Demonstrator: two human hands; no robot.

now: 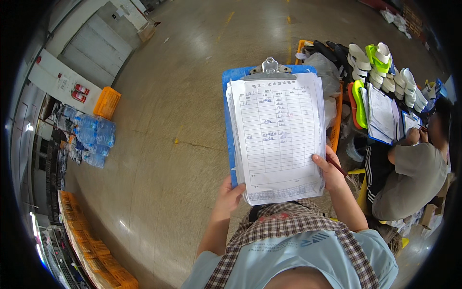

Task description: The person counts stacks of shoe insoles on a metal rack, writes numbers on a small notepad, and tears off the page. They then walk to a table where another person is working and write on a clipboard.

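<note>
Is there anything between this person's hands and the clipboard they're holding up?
Nothing visible. The left hand grips the lower edge of the blue clipboard directly, and the right hand, holding a pen, rests on the stack of forms clipped to it.

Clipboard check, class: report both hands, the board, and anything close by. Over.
Left hand grips blue clipboard at bottom edge. Right hand on the paper forms, holding a pen. Seated person writing close right.

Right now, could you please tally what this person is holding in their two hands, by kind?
Clipboard: 1, blue, in the left hand
Stack of paper forms: 1, clipped on, steadied by the right hand
Pen: 1, dark red, in the right hand
Total: 3
</note>
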